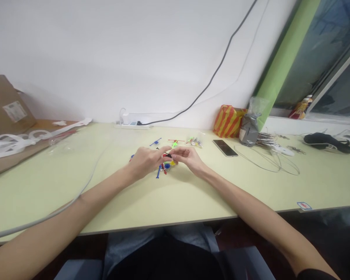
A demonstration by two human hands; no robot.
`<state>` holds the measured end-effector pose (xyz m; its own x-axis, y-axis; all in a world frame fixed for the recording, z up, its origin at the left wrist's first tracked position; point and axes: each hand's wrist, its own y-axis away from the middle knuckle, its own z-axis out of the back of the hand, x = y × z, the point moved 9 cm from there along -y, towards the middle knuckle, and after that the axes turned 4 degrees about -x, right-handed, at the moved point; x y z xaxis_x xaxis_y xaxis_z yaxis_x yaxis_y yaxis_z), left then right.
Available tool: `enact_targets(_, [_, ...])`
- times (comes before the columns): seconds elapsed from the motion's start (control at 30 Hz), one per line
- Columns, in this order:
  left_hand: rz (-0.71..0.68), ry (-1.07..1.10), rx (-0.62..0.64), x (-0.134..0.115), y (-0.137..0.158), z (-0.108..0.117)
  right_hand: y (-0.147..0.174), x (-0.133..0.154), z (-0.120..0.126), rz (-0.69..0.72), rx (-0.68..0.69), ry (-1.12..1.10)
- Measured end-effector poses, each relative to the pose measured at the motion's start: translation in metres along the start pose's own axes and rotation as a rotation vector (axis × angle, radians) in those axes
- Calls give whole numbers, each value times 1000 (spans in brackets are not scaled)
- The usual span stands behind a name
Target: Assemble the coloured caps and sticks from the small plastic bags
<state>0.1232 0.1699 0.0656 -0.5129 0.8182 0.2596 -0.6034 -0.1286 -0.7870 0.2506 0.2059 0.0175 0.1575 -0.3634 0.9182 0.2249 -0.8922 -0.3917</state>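
My left hand and my right hand meet over the middle of the table, fingers pinched together. Between their fingertips is a small black part, too small to tell its kind. Just below lie a blue arrow-shaped plastic piece, a red arrow-shaped piece, a blue round piece and a yellow piece. Beyond the hands are another blue piece, a thin red arrow and a bright green piece. My left hand hides part of the pile.
A clear bag of small parts and a phone lie to the right. Farther back stand a striped bag and a grey pouch. A power strip sits by the wall. A pale cable crosses my left forearm.
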Motion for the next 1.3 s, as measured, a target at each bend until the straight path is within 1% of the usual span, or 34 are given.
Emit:
enact_targets(0.2, [-95,-112,30,-8,0,-1,1,0,1,-14,-23,38])
enact_targets(0.4, [-80,-203,31,-10,-1,-2,5,17,-2,54,-44,86])
enact_targets(0.47, [-59,-191,47,-5,1,-4,6,15,-6,45,-30,97])
enact_targets(0.57, [7,-136,44,11,3,-2,5,4,-16,7,11,87])
enact_targets(0.67, [57,-67,25,24,4,0,1,-3,-19,3,-14,60])
enact_targets(0.77, [66,18,18,23,3,1,-1,-9,-15,-12,-47,38])
enact_targets(0.87, [66,75,49,16,1,-4,-2,-17,-7,-44,-56,42])
enact_targets(0.93, [128,56,81,21,2,-8,-8,-20,3,-30,-64,103])
enact_targets(1.0, [251,1,132,37,6,-13,-22,-17,17,29,-97,261])
enact_targets(1.03, [316,-31,166,48,11,-15,-31,-14,24,70,-125,383])
enact_targets(1.07, [371,-58,200,58,15,-17,-41,-9,30,120,-142,542])
enact_targets(1.13, [448,-89,251,77,25,-19,-64,-1,32,226,-130,932])
enact_targets(1.17, [472,-91,266,85,29,-19,-75,-1,27,261,-79,1121])
enact_targets(1.23, [508,-89,291,96,36,-20,-94,-11,17,281,37,1415])
enact_targets(1.3, [525,-95,319,99,39,-22,-105,-26,6,264,144,1579])
